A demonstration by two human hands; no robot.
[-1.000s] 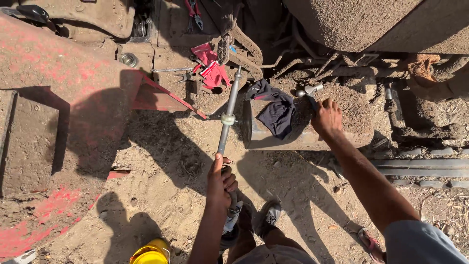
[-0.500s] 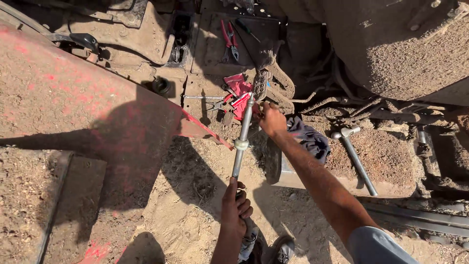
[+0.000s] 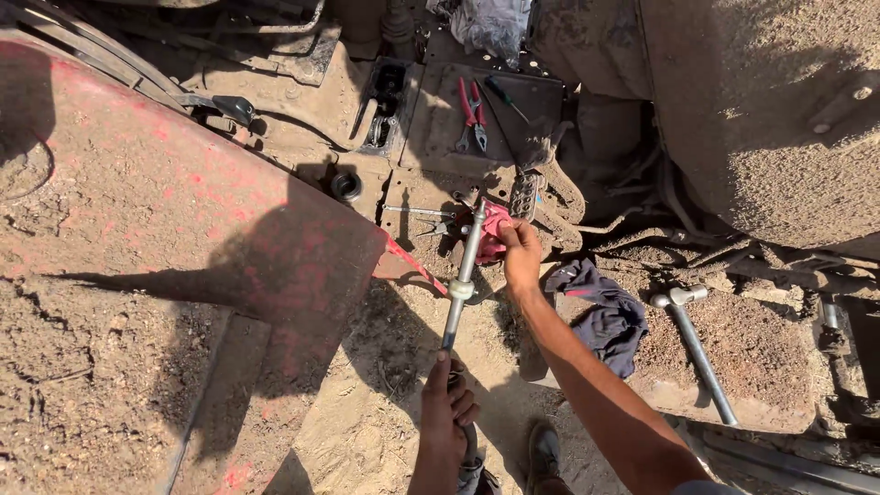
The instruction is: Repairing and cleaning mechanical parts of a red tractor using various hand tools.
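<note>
Sandy ground (image 3: 385, 403) bears dark cloth (image 3: 605, 312), metal bar (image 3: 701, 353).

My left hand (image 3: 447, 408) covered the lower end of the long metal bar (image 3: 461, 280). My right hand (image 3: 521, 252) hid part of the red rag (image 3: 491, 240). The bottom edge cut off my shoe (image 3: 544, 451).

A long metal bar (image 3: 461, 284) is held at its low end by the left hand (image 3: 446, 412). The bar's top end is touched by the right hand (image 3: 520, 249), beside a red rag (image 3: 493, 234). Red pliers (image 3: 472, 112) are seen above the bar, a dark cloth (image 3: 605, 312) to its right.
</note>
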